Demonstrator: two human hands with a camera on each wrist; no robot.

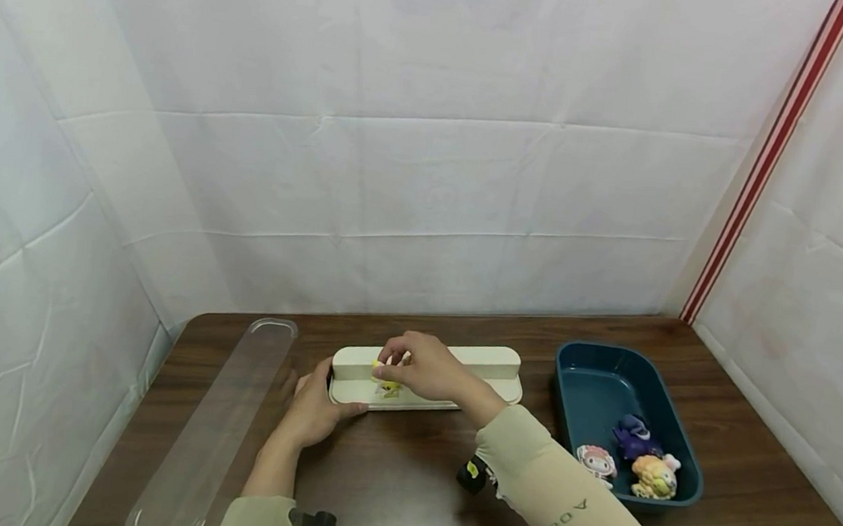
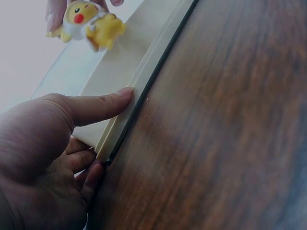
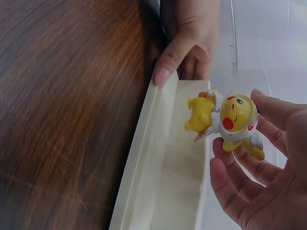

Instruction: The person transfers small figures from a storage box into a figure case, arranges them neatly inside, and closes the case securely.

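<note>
A person is sitting at a brown table (image 1: 401, 495) walled in by white sheeting. A long cream tray (image 1: 458, 362) is lying across the table in front of them, its long axis running left to right. The left hand (image 1: 314, 408) is holding the tray's left end, thumb lying straight along the near rim and the other fingers curled under the end. The right hand (image 1: 423, 368) is pinching a small yellow figure (image 1: 387, 384) in its fingertips, just above the tray's left part, near the left hand. In the right wrist view the figure (image 3: 225, 122) is wearing white, with red cheeks; its face is turned toward that camera and its body is tipped sideways, head toward the palm and yellow body toward the tray floor. Whether it is touching the tray cannot be told. A clear lid (image 1: 215, 429) is lying to the left of the tray, its long axis running from the near edge toward the back wall. To the right a dark teal bin (image 1: 592, 378) is holding three small figures: a pink and white one (image 1: 595, 462), a purple one (image 1: 634, 436) and an orange one (image 1: 653, 477), all bunched at its near end.
</note>
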